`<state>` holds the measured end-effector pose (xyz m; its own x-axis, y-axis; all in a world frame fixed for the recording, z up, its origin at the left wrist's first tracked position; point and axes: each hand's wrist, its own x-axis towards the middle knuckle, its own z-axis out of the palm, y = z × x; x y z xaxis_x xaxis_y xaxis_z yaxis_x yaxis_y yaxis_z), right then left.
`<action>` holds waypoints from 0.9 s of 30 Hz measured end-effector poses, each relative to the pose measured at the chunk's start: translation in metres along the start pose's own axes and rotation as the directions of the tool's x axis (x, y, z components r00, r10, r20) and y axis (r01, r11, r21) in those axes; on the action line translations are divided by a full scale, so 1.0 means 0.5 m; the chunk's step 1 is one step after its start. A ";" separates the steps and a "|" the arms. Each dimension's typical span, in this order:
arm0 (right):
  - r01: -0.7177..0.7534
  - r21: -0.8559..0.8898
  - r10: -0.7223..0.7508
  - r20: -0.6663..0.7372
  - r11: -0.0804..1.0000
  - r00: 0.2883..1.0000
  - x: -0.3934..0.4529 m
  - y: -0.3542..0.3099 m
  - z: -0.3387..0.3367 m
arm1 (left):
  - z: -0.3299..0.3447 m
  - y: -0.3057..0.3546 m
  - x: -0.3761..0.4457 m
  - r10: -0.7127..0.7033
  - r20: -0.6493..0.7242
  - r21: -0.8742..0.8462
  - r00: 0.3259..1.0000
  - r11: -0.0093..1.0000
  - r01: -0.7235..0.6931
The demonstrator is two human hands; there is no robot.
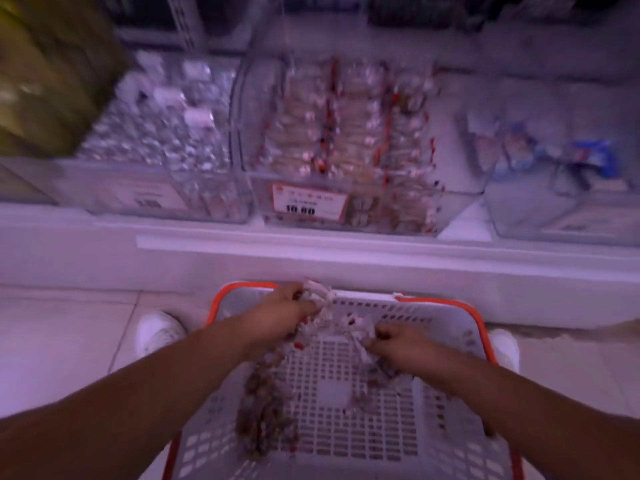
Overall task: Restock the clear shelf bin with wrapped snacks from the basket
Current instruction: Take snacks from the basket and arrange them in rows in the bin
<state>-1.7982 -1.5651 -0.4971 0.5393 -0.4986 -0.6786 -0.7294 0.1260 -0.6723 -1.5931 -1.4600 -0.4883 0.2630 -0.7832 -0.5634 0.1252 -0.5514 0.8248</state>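
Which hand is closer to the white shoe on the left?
The left hand. It is just right of the white shoe, holding wrapped snacks; the right hand is farther across the basket.

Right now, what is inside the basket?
Wrapped snacks lie along the basket's left side; both hands, left and right, grip more. Anything under the hands is hidden.

Your two forearms come up from the bottom edge bare, with no sleeve, watch or band showing anywhere along them. Your left hand [284, 311] and right hand [401, 348] wear no gloves or rings that the blur lets you make out. You have white shoes [157, 332] on.
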 end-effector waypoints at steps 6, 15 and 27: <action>0.203 0.641 -0.192 -0.089 0.740 0.977 -0.199 -0.165 -0.047 | 0.030 0.146 -0.150 0.063 -0.172 -0.328 0.983 0.937 -0.117; 0.385 0.387 -0.308 -0.246 0.838 0.919 -0.215 -0.219 0.004 | 0.076 0.199 -0.190 0.079 -0.210 -0.470 0.974 0.866 -0.171; 0.465 0.238 -0.427 -0.194 0.853 0.883 -0.151 -0.239 -0.026 | 0.058 0.234 -0.140 0.073 -0.090 -0.531 0.993 0.840 -0.109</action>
<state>-1.7573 -1.5534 -0.3616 0.7063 -0.6607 -0.2545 -0.2713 0.0794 -0.9592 -1.6246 -1.4780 -0.3536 0.3561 -0.7923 -0.4955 0.5842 -0.2251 0.7798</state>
